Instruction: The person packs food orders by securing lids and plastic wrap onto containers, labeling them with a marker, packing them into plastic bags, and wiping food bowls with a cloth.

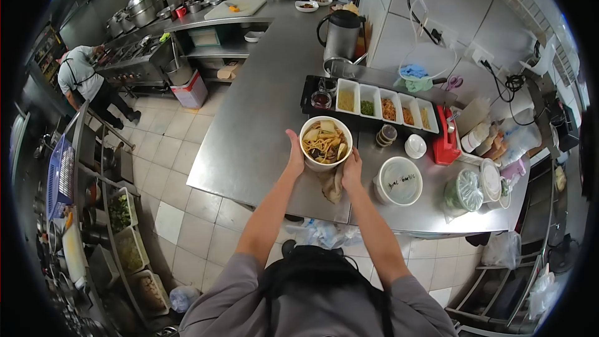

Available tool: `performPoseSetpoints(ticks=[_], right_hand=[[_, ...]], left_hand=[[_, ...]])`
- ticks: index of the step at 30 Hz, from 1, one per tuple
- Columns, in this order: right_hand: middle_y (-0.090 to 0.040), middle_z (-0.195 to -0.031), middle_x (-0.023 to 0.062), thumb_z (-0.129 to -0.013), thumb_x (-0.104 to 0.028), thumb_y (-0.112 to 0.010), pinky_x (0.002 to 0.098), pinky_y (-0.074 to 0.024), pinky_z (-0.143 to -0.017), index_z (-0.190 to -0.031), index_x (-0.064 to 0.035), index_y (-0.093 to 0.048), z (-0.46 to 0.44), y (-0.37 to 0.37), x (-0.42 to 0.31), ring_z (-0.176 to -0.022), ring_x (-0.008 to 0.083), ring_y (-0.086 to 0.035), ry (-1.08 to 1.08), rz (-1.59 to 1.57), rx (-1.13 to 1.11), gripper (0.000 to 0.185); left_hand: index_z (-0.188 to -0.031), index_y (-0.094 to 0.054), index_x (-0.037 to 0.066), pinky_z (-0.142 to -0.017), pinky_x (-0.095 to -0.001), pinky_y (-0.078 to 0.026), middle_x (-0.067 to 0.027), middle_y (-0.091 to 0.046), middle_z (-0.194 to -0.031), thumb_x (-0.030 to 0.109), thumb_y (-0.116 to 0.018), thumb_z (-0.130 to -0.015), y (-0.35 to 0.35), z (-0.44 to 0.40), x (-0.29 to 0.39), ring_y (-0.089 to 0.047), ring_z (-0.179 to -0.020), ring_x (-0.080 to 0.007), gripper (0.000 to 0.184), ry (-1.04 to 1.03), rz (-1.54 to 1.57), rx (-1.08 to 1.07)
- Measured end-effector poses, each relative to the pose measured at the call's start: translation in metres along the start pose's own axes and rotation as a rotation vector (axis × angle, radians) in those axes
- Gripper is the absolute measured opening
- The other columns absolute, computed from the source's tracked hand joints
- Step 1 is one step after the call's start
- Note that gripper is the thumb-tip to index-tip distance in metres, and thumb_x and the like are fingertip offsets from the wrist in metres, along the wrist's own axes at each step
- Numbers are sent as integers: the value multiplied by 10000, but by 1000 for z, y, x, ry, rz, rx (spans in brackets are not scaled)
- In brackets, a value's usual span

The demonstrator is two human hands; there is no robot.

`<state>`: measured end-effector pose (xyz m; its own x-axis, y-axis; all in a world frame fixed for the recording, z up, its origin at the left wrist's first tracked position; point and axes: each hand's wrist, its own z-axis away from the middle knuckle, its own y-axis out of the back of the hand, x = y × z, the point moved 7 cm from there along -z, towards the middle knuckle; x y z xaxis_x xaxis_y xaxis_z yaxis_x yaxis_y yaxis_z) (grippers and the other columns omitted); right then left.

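Note:
A white round takeaway bowl (317, 165) is held upright over the steel counter. It is filled with noodles (326, 145) topped with pale vegetable pieces and dark bits. My left hand (296, 155) supports the bowl's left side, thumb stretched upward and the other fingers partly hidden. On the opposite side, my right hand (352, 170) grips the bowl's wall near the rim. A crumpled beige cloth (332, 188) lies on the counter just below the bowl, beside my right hand. Beyond the bowl stands a black rack with white topping tubs (368, 100).
A lidded white tub (398, 182) with handwriting, a red holder (445, 137) and a bagged container (463, 195) stand to the right. Farther back are a steel jug (343, 32) and a cutting board (236, 8). A co-worker (81, 75) stands near the stove at far left.

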<state>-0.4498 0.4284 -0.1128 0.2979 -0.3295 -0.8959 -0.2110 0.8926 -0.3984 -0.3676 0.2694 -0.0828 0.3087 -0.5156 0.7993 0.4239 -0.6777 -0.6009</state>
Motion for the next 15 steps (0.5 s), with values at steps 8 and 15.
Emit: performPoseSetpoints(ticks=[8,15], right_hand=[[-553,-1100,69,-929,-220,-401,282,-405,-880,-1173,-2,-488,-11,-22,17,-999,174,-528,70,-453,47,339],[-181,-1434,146,-940,-231,-353,338,-236,-1043,-1386,9,-132,91,-50,23,-1277,260,-280,209,-89,130,552]], left_hand=[[-1387,-174,85,-1086,-331,-124,-76,-229,-1421,644,-105,-854,-6,50,-14,-220,-1306,-197,775,-160,-114,171],[-1408,70,83,-1093,-347,-76,-100,-48,-1467,668,-90,-832,-22,88,-13,-73,-1347,-227,836,-18,-152,-5]])
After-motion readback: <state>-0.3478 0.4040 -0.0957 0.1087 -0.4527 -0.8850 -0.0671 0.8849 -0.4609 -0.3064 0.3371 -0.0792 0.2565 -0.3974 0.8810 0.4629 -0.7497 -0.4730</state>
